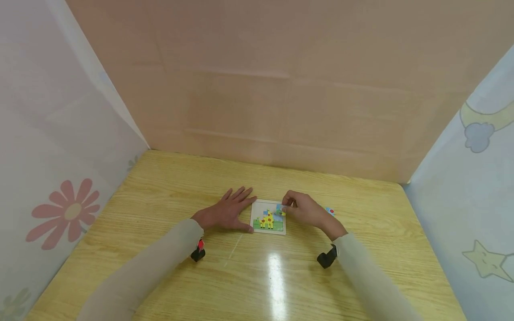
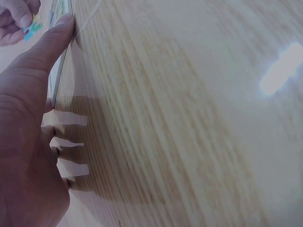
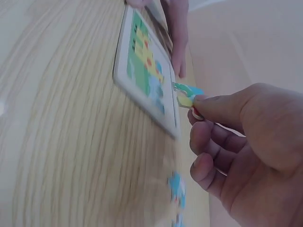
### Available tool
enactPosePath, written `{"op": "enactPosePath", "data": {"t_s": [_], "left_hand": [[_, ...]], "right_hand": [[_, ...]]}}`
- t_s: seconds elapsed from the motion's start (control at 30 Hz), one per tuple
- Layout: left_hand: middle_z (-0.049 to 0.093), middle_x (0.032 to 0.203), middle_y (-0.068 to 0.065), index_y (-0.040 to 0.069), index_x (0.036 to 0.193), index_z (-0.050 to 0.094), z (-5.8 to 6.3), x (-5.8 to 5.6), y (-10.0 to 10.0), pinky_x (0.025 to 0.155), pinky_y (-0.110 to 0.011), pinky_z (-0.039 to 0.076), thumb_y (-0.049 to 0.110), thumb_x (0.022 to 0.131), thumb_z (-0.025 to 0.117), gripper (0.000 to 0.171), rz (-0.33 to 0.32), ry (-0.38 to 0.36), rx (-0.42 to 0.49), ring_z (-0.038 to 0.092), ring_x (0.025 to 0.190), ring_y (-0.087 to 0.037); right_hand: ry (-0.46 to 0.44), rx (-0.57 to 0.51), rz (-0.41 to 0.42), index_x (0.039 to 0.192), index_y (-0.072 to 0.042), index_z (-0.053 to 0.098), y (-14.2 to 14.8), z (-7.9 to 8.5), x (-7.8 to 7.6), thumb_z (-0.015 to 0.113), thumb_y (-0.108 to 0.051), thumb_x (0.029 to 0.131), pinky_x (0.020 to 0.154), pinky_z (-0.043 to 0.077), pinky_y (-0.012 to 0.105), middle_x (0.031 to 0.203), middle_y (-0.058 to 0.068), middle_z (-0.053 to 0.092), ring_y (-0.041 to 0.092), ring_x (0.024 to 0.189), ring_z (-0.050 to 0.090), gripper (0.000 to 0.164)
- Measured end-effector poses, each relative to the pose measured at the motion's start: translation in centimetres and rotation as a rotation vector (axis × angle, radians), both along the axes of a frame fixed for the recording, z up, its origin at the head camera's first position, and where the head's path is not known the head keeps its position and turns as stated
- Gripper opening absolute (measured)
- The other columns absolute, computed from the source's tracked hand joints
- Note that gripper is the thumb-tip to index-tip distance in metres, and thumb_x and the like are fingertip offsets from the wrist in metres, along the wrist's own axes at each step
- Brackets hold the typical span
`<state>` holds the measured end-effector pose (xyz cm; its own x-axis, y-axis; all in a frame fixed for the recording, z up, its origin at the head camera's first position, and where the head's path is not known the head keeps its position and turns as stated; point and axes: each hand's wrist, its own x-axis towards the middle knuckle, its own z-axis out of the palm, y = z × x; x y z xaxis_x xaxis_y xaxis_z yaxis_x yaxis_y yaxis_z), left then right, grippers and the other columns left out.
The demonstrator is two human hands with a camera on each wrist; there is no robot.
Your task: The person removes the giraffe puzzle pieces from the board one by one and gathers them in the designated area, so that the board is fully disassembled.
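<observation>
Currently the right hand (image 1: 307,209) pinches a blue, green and yellow puzzle piece (image 3: 188,90) between thumb and forefinger, its other fingers curled beneath. To this hand's left, the puzzle board (image 1: 259,208) lies flat on the table (image 1: 176,178), between both hands, with a partly assembled giraffe picture (image 1: 267,220) on it. On the board's other side, the left hand (image 1: 229,213) spreads wide, holding nothing, its thumb and a fingertip touching the near edge. Blue loose pieces (image 1: 330,211), blurred in the right wrist view, lie just to the right hand's right.
</observation>
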<state>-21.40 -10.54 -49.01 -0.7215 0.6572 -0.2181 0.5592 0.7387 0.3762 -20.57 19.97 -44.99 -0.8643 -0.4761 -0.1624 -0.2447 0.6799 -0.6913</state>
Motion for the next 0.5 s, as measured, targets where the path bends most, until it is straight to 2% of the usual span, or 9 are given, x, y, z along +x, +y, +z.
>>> {"op": "enactPosePath", "data": {"t_s": [0.3,0.5], "left_hand": [[0.003,0.183,-0.010,0.018,0.173,0.021,0.3,0.1,-0.1,0.134,-0.067,0.003,0.072,0.092,0.068,0.108,-0.010,0.006,-0.002,0.001,0.170,-0.037],[0.005,0.182,-0.012,0.015,0.172,0.023,0.4,0.2,-0.1,0.134,-0.068,0.004,0.069,0.092,0.071,0.108,-0.004,-0.003,0.025,0.003,0.170,-0.038]], "right_hand": [[-0.005,0.030,-0.060,0.106,-0.009,0.066,3.5,-0.5,0.9,0.067,-0.016,0.106,0.067,0.047,0.026,0.097,0.005,0.069,0.015,0.079,0.056,0.007],[-0.038,0.021,-0.061,0.107,-0.008,0.063,4.9,-0.8,1.4,0.066,-0.015,0.106,0.069,0.048,0.025,0.098,0.006,0.068,0.016,0.082,0.057,0.007]]}}
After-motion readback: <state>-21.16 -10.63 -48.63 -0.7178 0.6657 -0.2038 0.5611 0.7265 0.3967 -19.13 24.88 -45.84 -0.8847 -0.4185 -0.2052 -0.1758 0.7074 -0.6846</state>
